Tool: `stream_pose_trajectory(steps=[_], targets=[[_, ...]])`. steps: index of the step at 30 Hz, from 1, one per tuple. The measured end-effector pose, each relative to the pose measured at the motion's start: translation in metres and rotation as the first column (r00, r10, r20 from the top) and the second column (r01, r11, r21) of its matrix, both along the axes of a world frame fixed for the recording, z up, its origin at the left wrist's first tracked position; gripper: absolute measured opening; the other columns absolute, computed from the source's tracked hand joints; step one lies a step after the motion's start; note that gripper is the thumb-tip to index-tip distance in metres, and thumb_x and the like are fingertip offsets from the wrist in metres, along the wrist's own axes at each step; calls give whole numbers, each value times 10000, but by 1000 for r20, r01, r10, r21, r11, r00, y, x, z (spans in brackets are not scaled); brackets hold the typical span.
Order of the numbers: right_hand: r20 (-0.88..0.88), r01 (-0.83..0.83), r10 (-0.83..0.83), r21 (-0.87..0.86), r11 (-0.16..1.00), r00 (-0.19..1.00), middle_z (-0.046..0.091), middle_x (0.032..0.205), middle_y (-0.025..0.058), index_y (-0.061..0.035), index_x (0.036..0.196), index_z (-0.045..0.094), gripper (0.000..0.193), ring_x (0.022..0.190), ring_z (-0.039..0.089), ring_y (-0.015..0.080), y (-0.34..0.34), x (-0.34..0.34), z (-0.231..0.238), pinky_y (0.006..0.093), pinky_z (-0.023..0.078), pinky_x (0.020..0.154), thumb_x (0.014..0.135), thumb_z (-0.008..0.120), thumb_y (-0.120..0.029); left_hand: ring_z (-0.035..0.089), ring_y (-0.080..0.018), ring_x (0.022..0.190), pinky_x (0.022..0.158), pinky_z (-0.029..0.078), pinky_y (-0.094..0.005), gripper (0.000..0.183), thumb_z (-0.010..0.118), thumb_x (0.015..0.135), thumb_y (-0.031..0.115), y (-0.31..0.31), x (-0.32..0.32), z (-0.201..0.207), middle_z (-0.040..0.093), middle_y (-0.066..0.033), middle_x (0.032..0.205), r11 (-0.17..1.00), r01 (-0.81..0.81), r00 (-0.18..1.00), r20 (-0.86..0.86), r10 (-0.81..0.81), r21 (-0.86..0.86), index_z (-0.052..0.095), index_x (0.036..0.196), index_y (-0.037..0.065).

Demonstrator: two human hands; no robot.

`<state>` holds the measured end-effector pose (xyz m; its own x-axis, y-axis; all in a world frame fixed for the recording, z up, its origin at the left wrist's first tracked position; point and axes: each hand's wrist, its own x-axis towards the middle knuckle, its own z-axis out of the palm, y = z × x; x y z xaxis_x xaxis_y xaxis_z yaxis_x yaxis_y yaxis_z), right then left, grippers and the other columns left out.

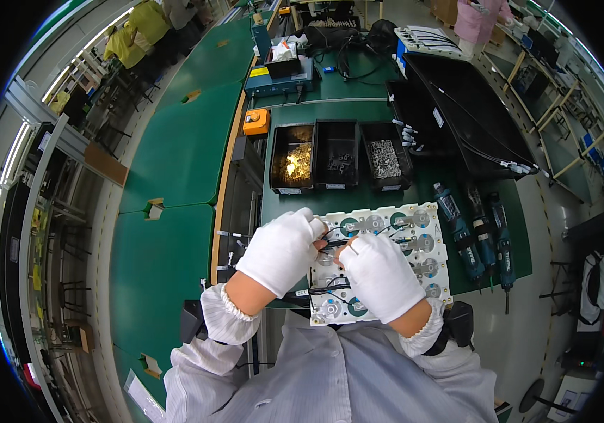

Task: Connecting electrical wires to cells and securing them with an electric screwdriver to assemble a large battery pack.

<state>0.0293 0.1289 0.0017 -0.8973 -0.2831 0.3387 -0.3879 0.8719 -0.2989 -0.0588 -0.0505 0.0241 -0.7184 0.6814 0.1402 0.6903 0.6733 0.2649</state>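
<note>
A white board (441, 247) with rows of round clear and silver parts lies in front of me on the green bench. My left hand (279, 251), in a white glove with bare fingertips, is over its left part, the fingers closed on a black cable (334, 244). Gloved the same way, my right hand (381, 273) rests over the board's middle, its fingertips pinched on the same cable close to the left ones. The gloves partly hide the fingertips and cable. Below the hands, a bundle of black cables (324, 290) with a white label crosses the board's left edge.
Beyond the board stand black bins with gold-coloured parts (298, 162), small black parts (342, 163) and silver screws (384, 158). Several power screwdrivers (465, 247) lie at the right. A large black tray (475, 113) holds cables. An orange box (256, 122) sits at the left edge.
</note>
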Motion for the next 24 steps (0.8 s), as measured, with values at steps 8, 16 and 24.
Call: stream_pose_trajectory(steps=[8,16,24], targets=[[116,76,-57,-170,982,992,670,845,127,-45,850,692,111,793,646,333,-22,19,6,444,517,747,871,683,-154,674,-361,871,766,563,-433,90,654,856,60,2,-12,17,628,-160,935,993,103,966,244,-88,-49,680,931,18],[138,88,-63,-183,979,988,673,820,127,-45,850,693,128,770,658,338,-28,23,1,449,522,729,866,701,-172,700,-381,809,749,555,-413,160,655,903,120,5,-30,25,720,-211,872,998,40,870,493,-10,-51,703,984,-10],[28,251,-250,-188,950,968,675,987,135,-62,1043,688,204,893,646,332,7,12,13,449,516,804,877,695,-180,607,-182,669,666,499,-336,306,649,967,242,19,-77,36,690,-153,749,932,293,650,759,-29,-215,715,1053,-44]])
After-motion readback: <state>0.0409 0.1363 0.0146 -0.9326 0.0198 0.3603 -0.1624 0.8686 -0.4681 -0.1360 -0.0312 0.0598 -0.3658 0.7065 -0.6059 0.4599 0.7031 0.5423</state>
